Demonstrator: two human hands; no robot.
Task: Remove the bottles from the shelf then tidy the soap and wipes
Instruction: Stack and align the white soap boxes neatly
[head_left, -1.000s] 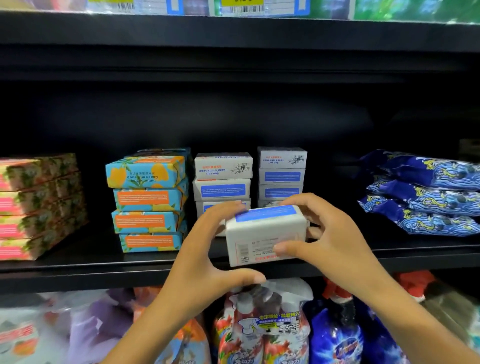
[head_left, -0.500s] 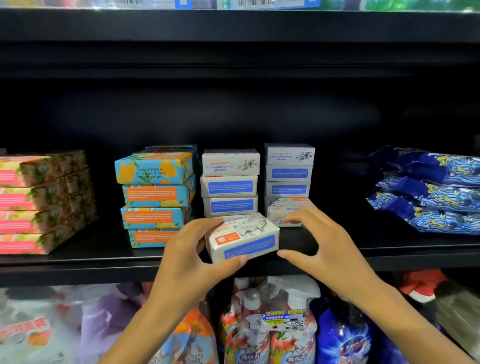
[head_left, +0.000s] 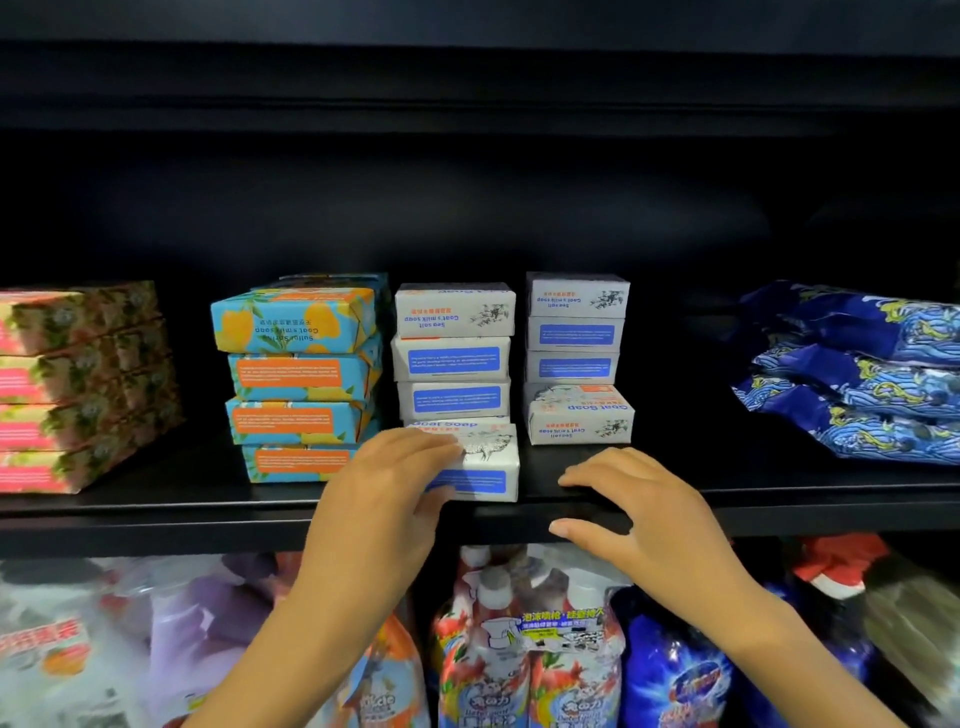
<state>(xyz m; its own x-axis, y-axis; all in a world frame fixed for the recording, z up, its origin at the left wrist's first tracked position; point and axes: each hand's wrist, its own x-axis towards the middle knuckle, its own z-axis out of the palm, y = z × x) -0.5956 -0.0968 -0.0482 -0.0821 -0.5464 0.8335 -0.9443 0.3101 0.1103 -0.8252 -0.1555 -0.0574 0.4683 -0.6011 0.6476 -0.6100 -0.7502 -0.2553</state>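
Finding: the left grip (head_left: 384, 493) has hold of a white soap box (head_left: 488, 467), fingers (head_left: 421, 444) laid over its top and thumb against its lower front edge; the right grip (head_left: 649, 514) is spread loose and holds nothing, its fingertips (head_left: 569, 480) at the lip of the shelf (head_left: 156, 512). Principal risk: the box is held at one end only, so a push inward is likely to swing it rather than seat it square, and it may nudge the three-box white stack (head_left: 452, 358) directly beyond the left grip, which could shift or tip. Second risk: the box sits close to the shelf lip; a slip of the thumb could drop it onto the spray bottles (head_left: 524, 649) below both grips. Whether the box carries the stack or merely stands before it cannot be told. Position: the box lies under the left grip's fingers and runs out to that grip's right, between the two grips, apart from the right grip. The wipes packs (head_left: 857, 374) lie well to the right of the right grip, untouched.
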